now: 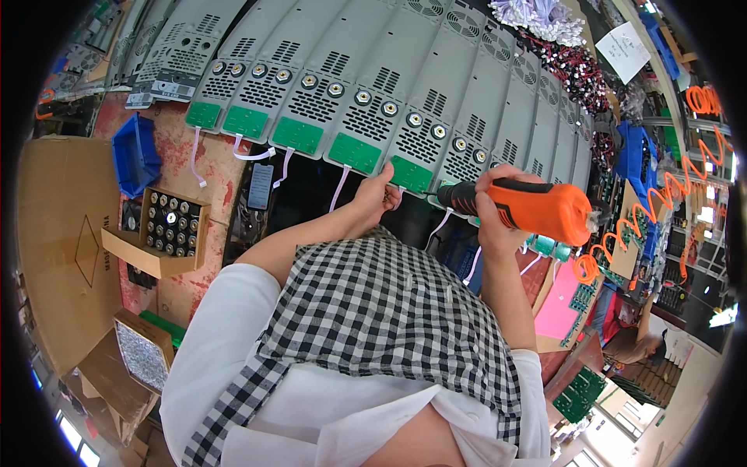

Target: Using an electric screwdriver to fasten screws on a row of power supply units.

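right grip holds orange power tool; left grip (can't tell its hold) by green board.

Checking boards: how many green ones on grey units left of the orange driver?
5, left to right: first board, second, third, fourth, fifth by the left hand. Driver may hide more.

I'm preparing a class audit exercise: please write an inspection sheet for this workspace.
Surface: red worktop, worn and patchy.
Job's things: a row of grey metal housings with green circuit boards at their near ends.
Clutter: blue plastic bin, smartphone, open carton of cylindrical parts.
Hands: right hand grips an orange-and-black power driver; left hand, fingers curled, has its thumb at a board's edge.
Cables: white leads run from several boards; orange coiled hose at right.
Surroundings: large cardboard box at left; another person at right.
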Demonstrator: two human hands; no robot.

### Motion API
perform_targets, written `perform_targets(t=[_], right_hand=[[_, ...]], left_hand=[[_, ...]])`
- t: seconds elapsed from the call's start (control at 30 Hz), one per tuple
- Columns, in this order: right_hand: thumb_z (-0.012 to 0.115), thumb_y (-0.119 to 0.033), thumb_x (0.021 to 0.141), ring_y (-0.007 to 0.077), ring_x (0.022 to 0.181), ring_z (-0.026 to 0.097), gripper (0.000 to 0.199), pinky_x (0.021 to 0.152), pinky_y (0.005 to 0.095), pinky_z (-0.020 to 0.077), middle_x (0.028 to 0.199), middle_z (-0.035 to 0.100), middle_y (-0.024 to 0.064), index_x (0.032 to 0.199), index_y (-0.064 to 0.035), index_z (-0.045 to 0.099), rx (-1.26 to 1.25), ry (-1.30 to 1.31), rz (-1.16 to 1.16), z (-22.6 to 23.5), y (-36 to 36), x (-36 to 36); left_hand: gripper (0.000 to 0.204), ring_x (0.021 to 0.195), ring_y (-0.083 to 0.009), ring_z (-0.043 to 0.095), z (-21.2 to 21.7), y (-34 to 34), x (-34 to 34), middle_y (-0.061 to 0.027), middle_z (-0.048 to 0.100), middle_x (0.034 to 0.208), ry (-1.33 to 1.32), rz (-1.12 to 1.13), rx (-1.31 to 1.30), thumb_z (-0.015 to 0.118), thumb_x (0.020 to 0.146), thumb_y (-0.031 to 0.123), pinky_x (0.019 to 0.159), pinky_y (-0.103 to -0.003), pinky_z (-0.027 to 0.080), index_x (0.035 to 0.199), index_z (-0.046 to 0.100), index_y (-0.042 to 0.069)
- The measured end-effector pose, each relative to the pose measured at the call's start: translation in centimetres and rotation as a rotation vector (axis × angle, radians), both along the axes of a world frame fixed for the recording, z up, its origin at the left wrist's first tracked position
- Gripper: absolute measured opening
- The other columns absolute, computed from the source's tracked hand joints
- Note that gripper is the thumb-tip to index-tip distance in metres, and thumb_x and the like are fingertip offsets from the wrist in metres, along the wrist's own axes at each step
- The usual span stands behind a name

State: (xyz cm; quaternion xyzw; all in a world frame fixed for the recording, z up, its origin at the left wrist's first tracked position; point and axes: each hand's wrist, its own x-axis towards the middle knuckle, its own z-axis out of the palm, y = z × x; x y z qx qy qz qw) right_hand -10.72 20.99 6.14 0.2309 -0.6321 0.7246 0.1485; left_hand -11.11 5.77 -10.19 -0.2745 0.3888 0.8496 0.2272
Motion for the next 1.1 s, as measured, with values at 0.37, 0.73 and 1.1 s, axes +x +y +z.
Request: perform_targets(t=[0.37, 0.73, 1.1], right_hand=[[0.057, 0.003, 0.063, 0.0185, 0.074, 0.052, 0.039, 0.072, 0.0383, 0.0407, 0.097, 0.052, 0.0129, 0.097, -0.0065, 0.041, -0.217, -0.010, -0.094, 3.6, 1.8, 0.7], [0.055, -0.001, 0.064, 0.0183, 0.074, 0.050, 0.039, 0.074, 0.0399, 0.0398, 0.099, 0.051, 0.0115, 0.099, -0.0074, 0.039, -0.286, 0.040, -0.037, 3.6, 3.2, 0.9], [0.055, -0.004, 0.064, 0.0176, 0.073, 0.050, 0.038, 0.072, 0.0397, 0.0412, 0.098, 0.051, 0.0108, 0.098, -0.0080, 0.039, -0.332, 0.053, 0.020, 3.2, 4.7, 0.7]], left_hand=[[0.032, 0.056, -0.0125, 0.045, 1.9, -1.3, 0.6, -0.0041, 0.048, 0.064, -0.030, -0.109, -0.020, 0.048, 0.082, 0.038, 0.049, -0.023, 0.035, 0.081, 0.048, 0.005], [0.017, 0.067, -0.0128, 0.051, 6.8, -1.3, 2.0, -0.0065, 0.053, 0.079, 0.231, -0.381, 0.071, 0.038, 0.086, 0.011, 0.059, -0.023, 0.040, 0.100, 0.045, 0.003], [0.011, 0.066, -0.0106, 0.051, 6.1, 0.2, 2.1, -0.0034, 0.053, 0.074, 0.154, -0.222, 0.225, 0.048, 0.084, 0.015, 0.059, -0.021, 0.041, 0.086, 0.050, 0.005]])
